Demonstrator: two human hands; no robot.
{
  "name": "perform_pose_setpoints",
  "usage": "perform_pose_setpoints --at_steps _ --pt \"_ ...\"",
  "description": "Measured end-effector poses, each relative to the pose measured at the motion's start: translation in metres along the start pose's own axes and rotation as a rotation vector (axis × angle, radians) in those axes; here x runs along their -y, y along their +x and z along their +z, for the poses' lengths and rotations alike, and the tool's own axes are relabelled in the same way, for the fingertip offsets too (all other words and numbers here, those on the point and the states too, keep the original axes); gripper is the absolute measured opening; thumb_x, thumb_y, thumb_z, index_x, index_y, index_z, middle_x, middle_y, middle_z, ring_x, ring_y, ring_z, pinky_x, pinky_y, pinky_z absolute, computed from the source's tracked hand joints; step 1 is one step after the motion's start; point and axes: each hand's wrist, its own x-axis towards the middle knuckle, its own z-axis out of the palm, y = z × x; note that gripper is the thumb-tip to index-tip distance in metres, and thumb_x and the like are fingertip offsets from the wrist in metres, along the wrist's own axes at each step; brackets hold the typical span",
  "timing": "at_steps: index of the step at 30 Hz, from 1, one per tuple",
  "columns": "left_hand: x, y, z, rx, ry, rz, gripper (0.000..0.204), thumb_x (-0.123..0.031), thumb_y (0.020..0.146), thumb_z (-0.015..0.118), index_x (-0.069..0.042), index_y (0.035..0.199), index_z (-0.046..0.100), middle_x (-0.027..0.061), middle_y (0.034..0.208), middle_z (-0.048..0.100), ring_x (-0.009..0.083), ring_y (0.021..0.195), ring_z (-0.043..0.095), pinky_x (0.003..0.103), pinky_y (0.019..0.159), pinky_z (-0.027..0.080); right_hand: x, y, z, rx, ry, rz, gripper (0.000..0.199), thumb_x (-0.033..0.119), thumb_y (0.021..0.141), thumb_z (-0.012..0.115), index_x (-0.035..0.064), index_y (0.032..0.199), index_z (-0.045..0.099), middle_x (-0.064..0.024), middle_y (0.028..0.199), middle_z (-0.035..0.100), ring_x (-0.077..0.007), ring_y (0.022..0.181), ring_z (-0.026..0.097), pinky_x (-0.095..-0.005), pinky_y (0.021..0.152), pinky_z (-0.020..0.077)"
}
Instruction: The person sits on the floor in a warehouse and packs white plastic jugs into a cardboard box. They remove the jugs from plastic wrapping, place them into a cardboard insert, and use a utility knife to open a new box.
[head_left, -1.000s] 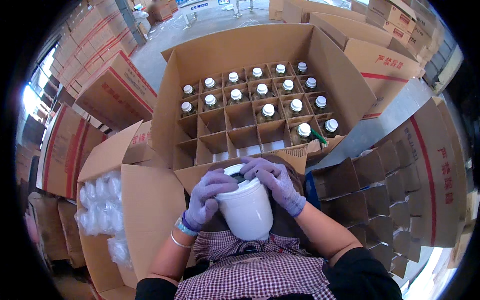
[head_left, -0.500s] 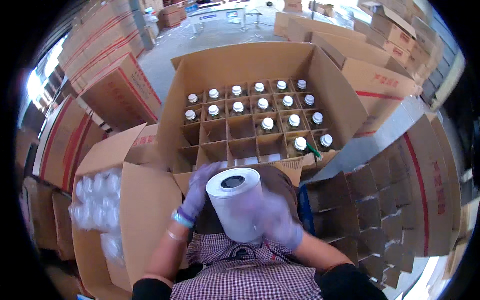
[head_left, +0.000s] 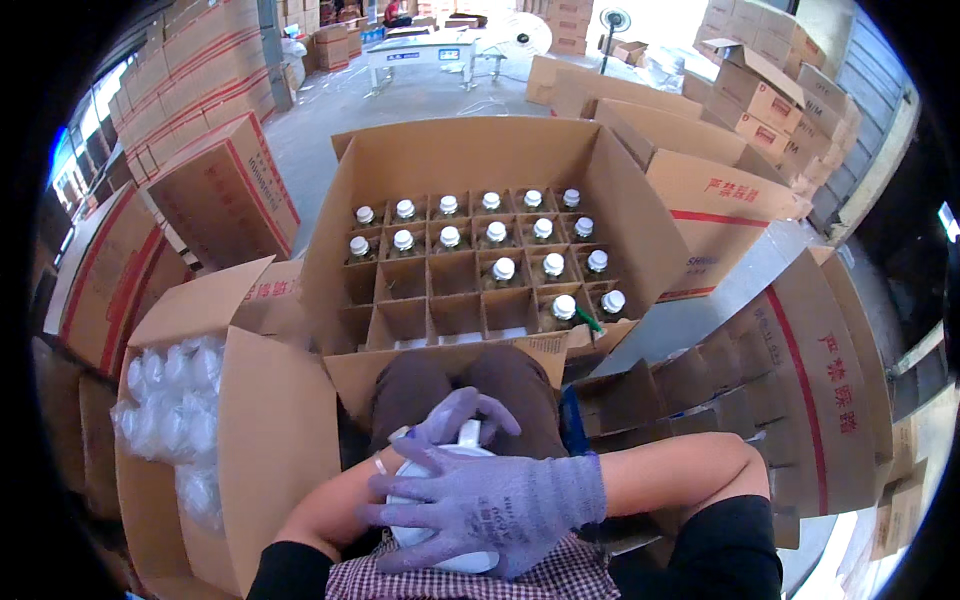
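Note:
A white round container (head_left: pixel 473 563) with a handle-like white piece sits in my lap. Across its top lies my right hand (head_left: pixel 490 508), in a purple-grey glove, its fingers spread and curving over the rim. My left hand (head_left: pixel 458 412), in the same kind of glove, curls around its far side near the handle piece. The hands cover most of the container. Beyond my knees stands an open divided carton (head_left: pixel 470 130) with several white-capped bottles (head_left: pixel 497 232) in its cells. Several near cells hold no bottle. A green strip (head_left: pixel 588 320) sticks up beside a near-right bottle.
At my left, an open carton (head_left: pixel 280 440) holds plastic-wrapped clear items (head_left: pixel 175 410). On the right are a carton with dividers (head_left: pixel 800 400) and another open carton (head_left: pixel 720 200). Stacked cartons (head_left: pixel 200 90), a white table (head_left: pixel 420 60) and a fan (head_left: pixel 614 22) stand farther back.
My hands and the white container have moved down, closer to my body. My right hand has swung left across its top. The view has shifted, showing more of the far room.

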Motion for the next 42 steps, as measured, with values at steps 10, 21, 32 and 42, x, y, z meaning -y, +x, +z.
perform_pose_setpoints --at_steps 10,21,32,42 --pt "0.03 -0.071 0.038 -0.513 0.072 -0.023 0.097 -0.043 0.078 0.083 0.004 0.151 0.038 0.015 0.133 0.062 0.0205 0.121 0.059 0.035 0.106 0.045 -0.062 -0.066 -0.005 -0.196 -0.035 0.744 0.089 0.044 0.066 0.08 0.0084 0.142 0.049 -0.0167 0.137 0.052 -0.0342 0.133 0.046 -0.0452 0.112 0.0354" --pt "0.044 -0.069 0.04 -0.685 0.157 -0.005 0.071 -0.027 0.077 0.085 0.001 0.137 0.059 0.0119 0.115 0.072 0.0169 0.104 0.067 0.033 0.094 0.053 -0.067 -0.081 0.013 -0.319 0.072 0.78 0.069 0.036 0.076 0.073 0.0052 0.135 0.057 -0.0175 0.126 0.061 -0.0348 0.12 0.058 -0.0443 0.107 0.0437" --pt "0.032 -0.056 0.018 -0.608 -0.001 0.085 0.066 -0.036 0.086 0.078 -0.003 0.139 0.057 0.0089 0.114 0.071 0.0138 0.102 0.064 0.031 0.092 0.052 -0.229 -0.265 -0.033 0.052 -0.663 2.022 0.061 0.054 0.08 0.072 0.008 0.119 0.069 -0.0169 0.125 0.068 -0.0313 0.114 0.067 -0.0425 0.098 0.053" --pt "0.023 -0.062 -0.022 -0.27 -0.203 -0.046 0.082 -0.043 0.079 0.086 -0.009 0.146 0.054 0.0012 0.11 0.068 0.0092 0.09 0.06 0.021 0.076 0.047 -0.115 -0.227 -0.098 -0.467 -0.156 1.472 0.025 0.026 0.088 0.067 0.0014 0.093 0.066 -0.0115 0.089 0.07 -0.0284 0.084 0.068 -0.0388 0.085 0.0545"
